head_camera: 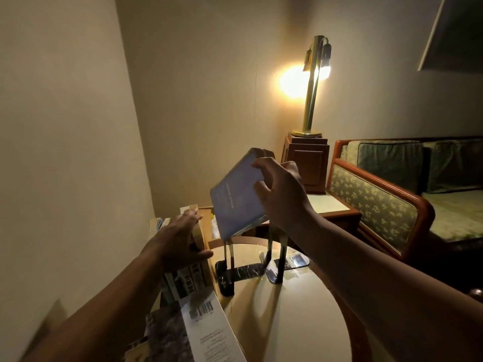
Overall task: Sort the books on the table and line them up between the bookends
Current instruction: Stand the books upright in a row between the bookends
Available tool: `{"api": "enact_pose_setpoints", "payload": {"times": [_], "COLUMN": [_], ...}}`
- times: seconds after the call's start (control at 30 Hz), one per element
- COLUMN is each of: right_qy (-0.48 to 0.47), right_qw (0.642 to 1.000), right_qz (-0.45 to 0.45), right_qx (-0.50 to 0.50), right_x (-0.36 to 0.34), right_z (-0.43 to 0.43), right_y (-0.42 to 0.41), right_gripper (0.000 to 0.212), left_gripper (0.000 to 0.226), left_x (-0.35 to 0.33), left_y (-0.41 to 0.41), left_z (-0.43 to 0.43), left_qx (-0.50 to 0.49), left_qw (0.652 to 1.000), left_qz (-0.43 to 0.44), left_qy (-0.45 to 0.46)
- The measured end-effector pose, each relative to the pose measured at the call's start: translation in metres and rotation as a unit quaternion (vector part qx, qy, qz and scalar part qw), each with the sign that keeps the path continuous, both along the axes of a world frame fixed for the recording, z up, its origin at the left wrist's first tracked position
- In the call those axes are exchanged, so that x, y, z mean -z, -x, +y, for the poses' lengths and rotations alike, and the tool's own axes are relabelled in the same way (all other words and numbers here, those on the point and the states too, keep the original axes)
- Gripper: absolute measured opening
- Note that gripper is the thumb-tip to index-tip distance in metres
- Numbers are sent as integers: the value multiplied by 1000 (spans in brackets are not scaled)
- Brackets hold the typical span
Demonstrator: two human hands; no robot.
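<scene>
My right hand [281, 192] grips a thick blue book [235, 197] by its upper right edge and holds it tilted in the air above the two black metal bookends [227, 270] [277, 259], which stand on the round table [287, 322]. My left hand [180, 236] rests on top of a stack of books [193, 273] at the table's left side, fingers spread over the top book and thumb at its near edge. A white book with a barcode [209, 327] and a dark patterned one [164, 335] lie at the near left.
A brass lamp [312, 84] glows on a wooden pedestal [307, 165] behind the table. A wooden-framed sofa [379, 202] with green floral cushions stands to the right. A beige wall runs close along the left side.
</scene>
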State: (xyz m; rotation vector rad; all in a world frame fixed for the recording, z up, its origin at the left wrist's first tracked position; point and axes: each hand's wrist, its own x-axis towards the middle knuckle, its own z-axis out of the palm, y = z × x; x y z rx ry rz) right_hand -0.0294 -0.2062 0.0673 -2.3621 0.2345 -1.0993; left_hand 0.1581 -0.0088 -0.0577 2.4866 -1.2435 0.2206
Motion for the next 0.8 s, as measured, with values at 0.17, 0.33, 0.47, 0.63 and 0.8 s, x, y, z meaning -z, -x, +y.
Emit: {"api": "enact_pose_setpoints", "payload": {"times": [0.17, 0.33, 0.47, 0.63, 0.8], "right_qy": [-7, 25, 14, 2, 21], "right_qw": [999, 998, 1000, 999, 995], "right_qz": [48, 50, 19, 30, 99], "right_qx": [7, 5, 14, 12, -9], "right_x": [7, -2, -10, -8, 22], "right_z": [14, 27, 24, 32, 39], "right_y": [-27, -44, -45, -51, -67], "right_gripper": [39, 40, 39, 40, 40], "left_gripper": [110, 109, 112, 108, 106], "left_x": [-6, -8, -3, -3, -5], "left_y": [7, 13, 7, 8, 8], "left_z": [-3, -2, -2, -2, -2], "left_qx": [8, -12, -23, -14, 2], "left_qw": [999, 1000, 999, 1000, 1000], "left_qz": [14, -6, 0, -3, 5], "left_qy": [29, 4, -31, -13, 29]}}
